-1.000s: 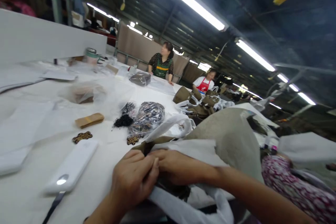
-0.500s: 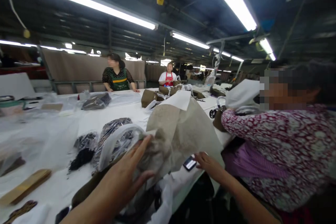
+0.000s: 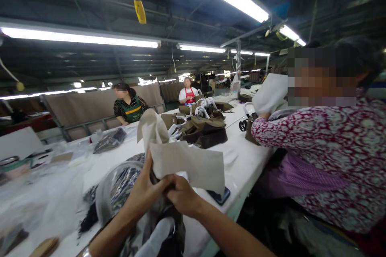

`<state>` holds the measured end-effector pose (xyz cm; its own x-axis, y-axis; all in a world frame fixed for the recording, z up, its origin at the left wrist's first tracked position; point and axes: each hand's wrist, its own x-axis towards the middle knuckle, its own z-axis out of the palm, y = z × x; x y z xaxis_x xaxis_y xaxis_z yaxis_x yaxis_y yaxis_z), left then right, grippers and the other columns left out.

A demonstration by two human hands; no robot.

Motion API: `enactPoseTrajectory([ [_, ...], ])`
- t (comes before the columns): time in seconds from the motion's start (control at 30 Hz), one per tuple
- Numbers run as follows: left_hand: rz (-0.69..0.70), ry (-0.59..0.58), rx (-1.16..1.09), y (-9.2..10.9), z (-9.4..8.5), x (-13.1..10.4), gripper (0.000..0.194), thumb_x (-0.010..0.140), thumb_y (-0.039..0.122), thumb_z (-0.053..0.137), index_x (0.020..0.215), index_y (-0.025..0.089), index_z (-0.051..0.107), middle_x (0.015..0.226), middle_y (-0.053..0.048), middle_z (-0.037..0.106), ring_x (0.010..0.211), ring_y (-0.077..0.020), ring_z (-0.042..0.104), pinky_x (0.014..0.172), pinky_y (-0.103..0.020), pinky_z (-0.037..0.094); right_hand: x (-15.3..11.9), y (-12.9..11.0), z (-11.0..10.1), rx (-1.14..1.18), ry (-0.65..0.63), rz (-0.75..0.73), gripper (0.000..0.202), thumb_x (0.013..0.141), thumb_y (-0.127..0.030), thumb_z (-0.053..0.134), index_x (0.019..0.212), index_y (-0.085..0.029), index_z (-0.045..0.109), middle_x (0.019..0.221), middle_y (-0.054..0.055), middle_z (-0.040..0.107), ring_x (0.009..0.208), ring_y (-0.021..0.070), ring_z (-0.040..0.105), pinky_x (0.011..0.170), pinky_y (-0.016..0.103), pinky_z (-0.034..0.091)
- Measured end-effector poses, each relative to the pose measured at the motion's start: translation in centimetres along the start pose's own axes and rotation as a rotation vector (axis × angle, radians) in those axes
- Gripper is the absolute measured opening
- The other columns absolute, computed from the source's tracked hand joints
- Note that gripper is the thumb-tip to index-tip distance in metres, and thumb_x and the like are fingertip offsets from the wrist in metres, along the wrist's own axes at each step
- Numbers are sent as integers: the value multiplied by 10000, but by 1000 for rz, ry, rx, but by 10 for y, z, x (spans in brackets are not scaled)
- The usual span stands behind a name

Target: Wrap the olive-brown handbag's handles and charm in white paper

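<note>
Beige fabric piece [image 3: 187, 164] is in the near middle of the long white table [image 3: 241, 160], lifted a little above it, and both hands of the person hold it from below. One end of it stands up as a folded flap, the other end spreads to the right.

On the far left, one round container with a green rim [image 3: 10, 164] stands on the table, blurred. Nearer, one brown flat packet [image 3: 45, 247] lies at the bottom edge. One clear plastic bag [image 3: 120, 186] with dark small parts lies just left of the hands, and a second dark packet [image 3: 110, 139] lies farther away.

The left hand [image 3: 144, 192] is closed on the lower edge of the fabric, thumb on the front. The right hand [image 3: 181, 194] touches it and pinches the same edge; the fingers of both hands are together on the cloth. Under the fabric's right corner lies one dark phone [image 3: 221, 196].

Farther on the table is one heap of brown bags with white handles [image 3: 202, 126]. Two workers sit far away, one in a green apron [image 3: 129, 106] and one in a red apron [image 3: 188, 93]. One person in a flowered red blouse [image 3: 325, 156] leans on the table at the right.
</note>
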<state>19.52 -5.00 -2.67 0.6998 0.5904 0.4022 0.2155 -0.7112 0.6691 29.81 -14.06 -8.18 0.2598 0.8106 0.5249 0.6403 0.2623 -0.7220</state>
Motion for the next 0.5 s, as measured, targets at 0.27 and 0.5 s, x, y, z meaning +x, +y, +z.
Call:
enactPoseTrajectory([
  [0.27,-9,131,84,-12,-12,5,372,867,485,508,1017,167,631,934,-86,721,857,-306,671,776,-415,552,-65,-30,-57,-253,435,-268,448,972,-232,582,1415,-286,542,1475,40,554,1456,228,396,1241,428,293],
  [0.5,159,34,146,-13,-10,-9,614,937,417,460,1485,154,376,1342,-158,614,1205,-349,611,991,-513,529,-14,21,-47,224,373,222,823,984,-690,310,1622,-209,111,1690,79,95,1565,248,75,1267,511,114],
])
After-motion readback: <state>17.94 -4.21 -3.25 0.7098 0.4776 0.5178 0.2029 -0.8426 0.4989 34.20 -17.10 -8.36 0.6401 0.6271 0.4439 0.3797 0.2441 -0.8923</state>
